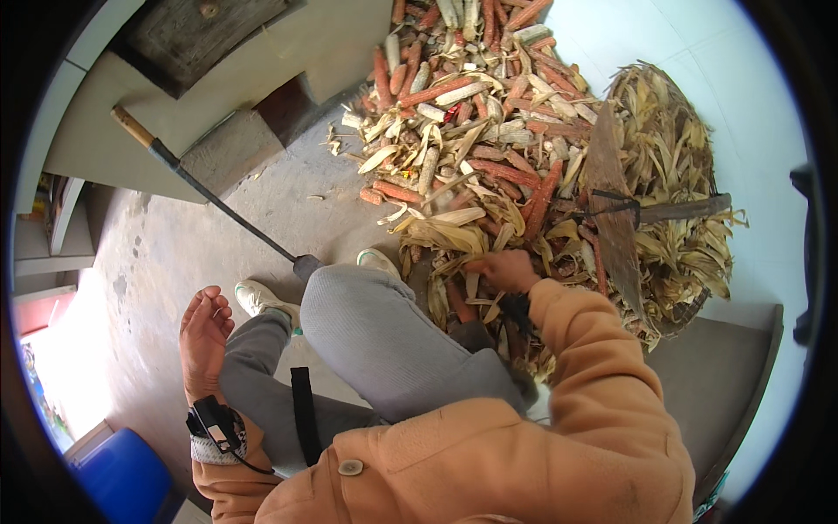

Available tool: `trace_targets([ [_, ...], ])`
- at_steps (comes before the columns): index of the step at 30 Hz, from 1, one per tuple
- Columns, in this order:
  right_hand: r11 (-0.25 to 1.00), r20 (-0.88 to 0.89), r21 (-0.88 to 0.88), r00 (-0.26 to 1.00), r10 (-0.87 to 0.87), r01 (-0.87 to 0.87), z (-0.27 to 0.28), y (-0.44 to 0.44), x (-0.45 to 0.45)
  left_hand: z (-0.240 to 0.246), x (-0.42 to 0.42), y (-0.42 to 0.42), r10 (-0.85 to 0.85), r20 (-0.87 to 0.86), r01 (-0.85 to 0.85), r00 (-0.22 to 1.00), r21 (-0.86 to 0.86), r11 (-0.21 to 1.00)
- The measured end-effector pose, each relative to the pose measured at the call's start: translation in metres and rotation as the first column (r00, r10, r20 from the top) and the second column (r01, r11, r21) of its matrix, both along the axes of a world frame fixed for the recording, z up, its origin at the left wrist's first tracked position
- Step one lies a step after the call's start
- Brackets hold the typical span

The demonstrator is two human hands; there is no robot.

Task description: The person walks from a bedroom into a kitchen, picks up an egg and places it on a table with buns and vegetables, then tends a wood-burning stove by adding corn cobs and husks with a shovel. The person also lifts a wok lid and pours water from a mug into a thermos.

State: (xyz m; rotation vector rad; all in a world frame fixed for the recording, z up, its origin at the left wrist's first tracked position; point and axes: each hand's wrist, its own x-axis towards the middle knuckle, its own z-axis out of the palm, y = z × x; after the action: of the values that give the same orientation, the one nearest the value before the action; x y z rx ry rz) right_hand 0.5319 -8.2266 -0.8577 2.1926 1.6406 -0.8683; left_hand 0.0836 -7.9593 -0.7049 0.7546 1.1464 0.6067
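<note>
My right hand reaches into the near edge of a heap of red and pale corncobs mixed with dry husks. Its fingers are bent down against a bunch of dry corn husks; whether they grip the husks cannot be told. To the left, my left hand is raised above the floor beside my leg, palm turned up, fingers curled loosely with nothing seen in them. On that wrist is a small black device with a cable.
A wicker basket full of husks, with a wooden crosspiece, stands right of the heap. A long-handled metal tool lies slanting near my knee. A masonry stove is at the upper left, a blue container at the lower left.
</note>
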Motion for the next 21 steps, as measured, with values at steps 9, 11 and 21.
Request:
trace_targets([
  [9,0.922,0.100,0.263,0.942,-0.320,0.285,0.073,-0.015,0.056,-0.001,0.003,0.000,-0.010,0.023,0.009,1.000,0.017,1.000],
  [11,0.884,0.046,0.313,0.924,-0.380,0.348,0.085,-0.020,0.063,-0.003,0.002,0.001,-0.021,0.017,0.021,1.000,0.016,1.000],
  [21,0.723,-0.069,0.474,0.839,-0.539,0.503,0.092,-0.007,0.047,-0.009,-0.008,0.003,-0.011,0.098,0.007,0.995,0.041,0.999],
])
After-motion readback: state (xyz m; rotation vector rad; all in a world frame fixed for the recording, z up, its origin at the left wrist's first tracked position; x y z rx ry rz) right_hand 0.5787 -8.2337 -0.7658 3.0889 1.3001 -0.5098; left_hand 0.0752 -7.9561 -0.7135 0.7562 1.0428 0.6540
